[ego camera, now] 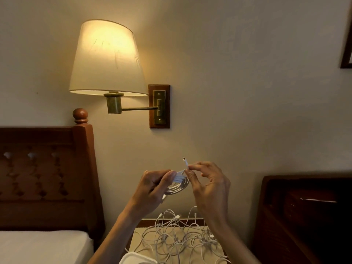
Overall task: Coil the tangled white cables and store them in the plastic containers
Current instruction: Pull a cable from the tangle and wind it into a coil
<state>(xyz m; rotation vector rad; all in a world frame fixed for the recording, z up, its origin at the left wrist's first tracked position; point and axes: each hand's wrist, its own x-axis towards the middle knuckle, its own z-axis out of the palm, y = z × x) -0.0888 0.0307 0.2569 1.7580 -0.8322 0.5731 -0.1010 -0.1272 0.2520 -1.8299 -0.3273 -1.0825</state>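
I hold a coiled white cable point(178, 185) up in front of the wall, above the bedside table. My left hand point(154, 185) grips the coil's loops between thumb and fingers. My right hand point(207, 181) pinches the cable's free end just below its plug, which points upward. Below my hands a tangle of white cables point(179, 237) lies spread over the small table point(137, 242). At the bottom edge, only the rim of a white plastic container point(138, 258) shows.
A lit wall lamp point(106, 60) on a swing arm hangs above left. A dark wooden headboard point(45, 178) and white mattress point(42, 246) lie left of the table. Dark wooden furniture point(304, 216) stands close on the right.
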